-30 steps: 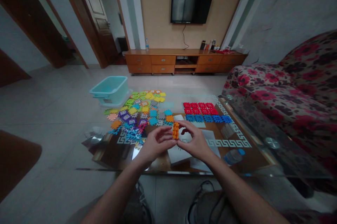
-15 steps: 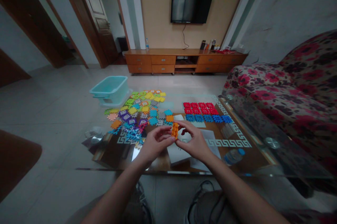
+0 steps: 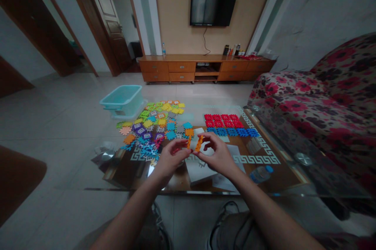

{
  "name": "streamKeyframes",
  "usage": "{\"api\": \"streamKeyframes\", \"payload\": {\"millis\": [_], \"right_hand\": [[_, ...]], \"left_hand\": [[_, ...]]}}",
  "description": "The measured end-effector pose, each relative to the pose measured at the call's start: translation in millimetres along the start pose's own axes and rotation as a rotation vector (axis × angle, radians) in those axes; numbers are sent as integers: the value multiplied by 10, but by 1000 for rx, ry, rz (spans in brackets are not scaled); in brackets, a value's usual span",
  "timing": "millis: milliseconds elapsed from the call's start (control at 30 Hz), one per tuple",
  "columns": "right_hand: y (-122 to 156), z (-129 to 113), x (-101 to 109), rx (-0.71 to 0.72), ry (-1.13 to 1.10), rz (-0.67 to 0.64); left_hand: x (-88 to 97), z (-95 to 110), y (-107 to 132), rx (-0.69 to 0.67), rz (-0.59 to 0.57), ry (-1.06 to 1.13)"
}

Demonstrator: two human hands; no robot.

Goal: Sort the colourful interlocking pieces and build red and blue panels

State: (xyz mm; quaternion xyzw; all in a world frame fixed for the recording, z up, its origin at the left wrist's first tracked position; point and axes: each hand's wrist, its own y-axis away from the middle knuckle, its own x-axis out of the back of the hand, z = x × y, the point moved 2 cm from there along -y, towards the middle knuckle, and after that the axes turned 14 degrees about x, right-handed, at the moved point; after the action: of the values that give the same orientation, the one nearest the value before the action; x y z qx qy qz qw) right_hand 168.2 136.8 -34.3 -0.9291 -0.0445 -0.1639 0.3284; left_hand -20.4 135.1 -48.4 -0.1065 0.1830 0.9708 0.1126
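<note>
My left hand pinches a thin orange interlocking tile, seen nearly edge-on. Facing it across a small gap, a second orange piece with notched edges is gripped by my right hand; whether it is one tile or a few together I cannot tell. Both hands hover over the glass table. Beyond my left hand lies a spread of loose interlocking tiles in yellow, green, blue, purple and orange. Farther right, red tiles stand in neat rows with a row of blue tiles in front.
A pale turquoise bin stands beyond the table's left side. White papers show below my hands. A water bottle lies near the front right of the glass table. A floral sofa borders the right.
The orange pieces, pressed together between my hands before, are now apart, one in each hand. My right hand has shifted slightly right and my left slightly left.
</note>
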Motion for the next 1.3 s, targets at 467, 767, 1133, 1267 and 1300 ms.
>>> {"api": "streamKeyframes", "payload": {"millis": [467,767,1133,1267,1300], "right_hand": [[-64,62,47,-112,-183,58],[-42,-12,56,-96,-207,-124],[-36,-47,26,1,19,-131],[-35,-43,46,28,19,-165],[-34,-45,47,30,16,-171]], "left_hand": [[3,-17,-17,46,-27,35],[-59,34,36,212,-61,336],[-79,29,50,222,-103,332],[-71,42,40,218,-74,349],[-69,46,39,218,-57,353]]}}
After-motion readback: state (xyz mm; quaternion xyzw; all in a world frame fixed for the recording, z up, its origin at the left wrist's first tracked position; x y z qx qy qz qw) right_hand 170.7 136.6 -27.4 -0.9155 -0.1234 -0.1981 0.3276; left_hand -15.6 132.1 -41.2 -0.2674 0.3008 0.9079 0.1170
